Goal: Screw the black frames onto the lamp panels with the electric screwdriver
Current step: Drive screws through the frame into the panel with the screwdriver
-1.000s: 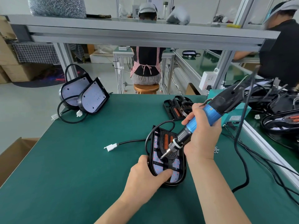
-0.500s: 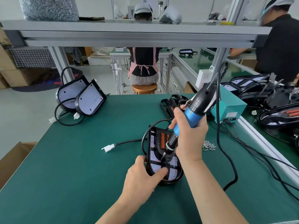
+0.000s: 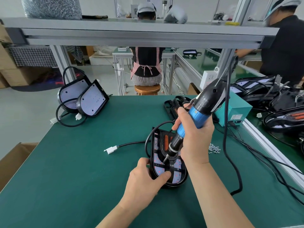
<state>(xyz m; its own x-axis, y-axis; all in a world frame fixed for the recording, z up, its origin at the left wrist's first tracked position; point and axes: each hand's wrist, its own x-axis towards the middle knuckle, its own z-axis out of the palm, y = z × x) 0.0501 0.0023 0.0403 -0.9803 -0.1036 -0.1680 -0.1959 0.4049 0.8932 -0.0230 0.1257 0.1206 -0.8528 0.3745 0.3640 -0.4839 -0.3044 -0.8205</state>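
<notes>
A lamp panel [image 3: 178,176] with a black frame [image 3: 162,137] on it lies flat on the green mat in front of me. My left hand [image 3: 144,178] grips its near left edge, thumb on the panel face. My right hand [image 3: 194,139] holds the blue and black electric screwdriver [image 3: 197,112], tilted, with its bit tip touching the frame near the panel's middle. The panel's black cable ends in a white connector [image 3: 111,149]. A small heap of screws [image 3: 213,148] lies to the right.
Two lamp panels [image 3: 82,99] stand propped at the far left with looped cables. Spare black frames [image 3: 172,104] lie at the back, beside a teal power box [image 3: 233,112]. The screwdriver cord [image 3: 228,145] trails right. More lamps crowd the right bench; people work beyond.
The screwdriver has swung more upright and its bit has come down onto the frame. My left hand has stayed on the panel's edge.
</notes>
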